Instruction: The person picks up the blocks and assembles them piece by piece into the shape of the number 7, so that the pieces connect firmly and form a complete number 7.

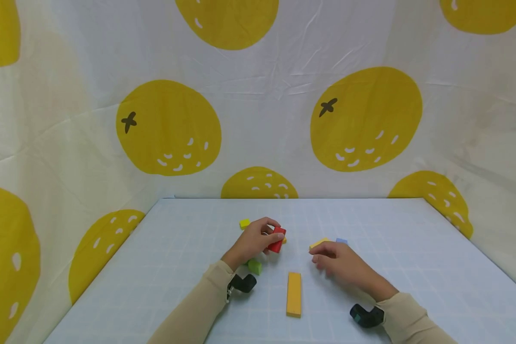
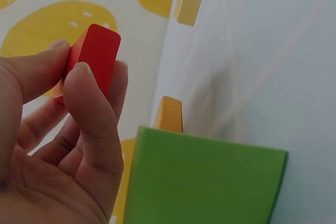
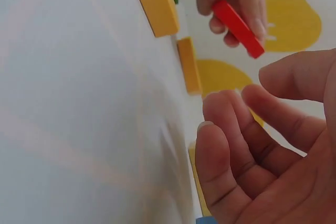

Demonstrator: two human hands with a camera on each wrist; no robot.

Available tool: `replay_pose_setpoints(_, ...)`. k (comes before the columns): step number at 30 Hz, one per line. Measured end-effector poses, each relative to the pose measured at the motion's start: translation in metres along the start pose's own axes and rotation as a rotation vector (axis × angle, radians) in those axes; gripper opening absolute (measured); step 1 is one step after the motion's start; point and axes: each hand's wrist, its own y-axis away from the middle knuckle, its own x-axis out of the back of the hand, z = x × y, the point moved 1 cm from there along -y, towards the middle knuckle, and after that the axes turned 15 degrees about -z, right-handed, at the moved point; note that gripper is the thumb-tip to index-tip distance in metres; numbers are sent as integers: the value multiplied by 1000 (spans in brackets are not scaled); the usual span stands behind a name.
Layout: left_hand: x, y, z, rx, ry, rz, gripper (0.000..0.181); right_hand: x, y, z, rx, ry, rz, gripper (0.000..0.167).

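Red block: up in the left hand (image 1: 252,242), the red block (image 1: 276,240) sits over the surface (image 1: 413,243), left of the right hand (image 1: 339,262) and apart from it.
Left fingers: clamped on it, a pinch with thumb and fingertips.
Right fingers: bent and parted from the thumb, nothing between them, just beside the yellow block (image 1: 319,242) and the blue block (image 1: 341,241).
Long orange block: nearer the person, the long orange block (image 1: 294,295) lies flat between the forearms.
Slip risk: that's a fingertip hold, so a loose pinch could tip the red block out.
Knock risk: a low sweep of the right hand could shove yellow into blue; a dipped left wrist could clip the green block (image 1: 255,266).
Left wrist view: here's the green block's broad face, partly covered from the head.
Right wrist view: the small orange block (image 3: 189,66) shows its length; the head view leaves only a sliver past the red.
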Motion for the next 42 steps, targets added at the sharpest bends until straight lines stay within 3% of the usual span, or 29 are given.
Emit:
replay_pose_setpoints(5,-1,0,3,-6,16,-10,34,14,5,-1,24,7,39,28)
replay_pose_setpoints(14,-5,-3,1,-4,60,-73,30,44,22,20,-30,9,171,30)
replay_pose_setpoints(21,-6,-1,-3,2,86,-82,31,58,27,33,-70,32,201,35)
replay_pose_setpoints(36,-12,4,0,38,78,-84,30,61,25,48,-236,39,254,39)
replay_pose_setpoints(42,-8,5,-1,40,83,-92,30,60,23,53,-254,75,245,42)
